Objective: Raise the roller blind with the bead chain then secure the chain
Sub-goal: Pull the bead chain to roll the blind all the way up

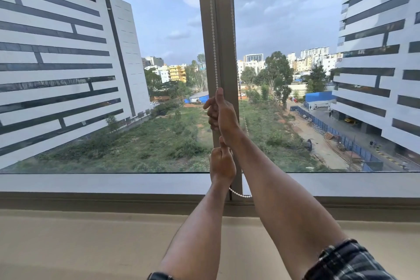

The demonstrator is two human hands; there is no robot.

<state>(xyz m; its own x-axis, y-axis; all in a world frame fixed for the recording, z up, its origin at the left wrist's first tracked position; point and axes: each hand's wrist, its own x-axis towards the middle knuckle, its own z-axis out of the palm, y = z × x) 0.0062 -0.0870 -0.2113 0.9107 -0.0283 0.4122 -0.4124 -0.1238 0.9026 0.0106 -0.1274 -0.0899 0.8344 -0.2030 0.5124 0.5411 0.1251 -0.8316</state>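
Note:
A white bead chain (213, 41) hangs in two strands down the grey window mullion (221, 18). My right hand (221, 113) is closed around the left strand, thumb pointing up, about halfway up the window. Directly below it my left hand (222, 161) grips the same strand just above the sill. The chain's bottom loop (241, 194) curves out behind my right forearm near the lower frame. The second strand runs along the mullion's right edge. The roller blind itself is out of view above the frame's top.
The window frame's lower rail (91, 200) and a beige sill (79, 245) stretch across in front of me. Through the glass are tall white buildings (56, 63) on both sides and green ground below.

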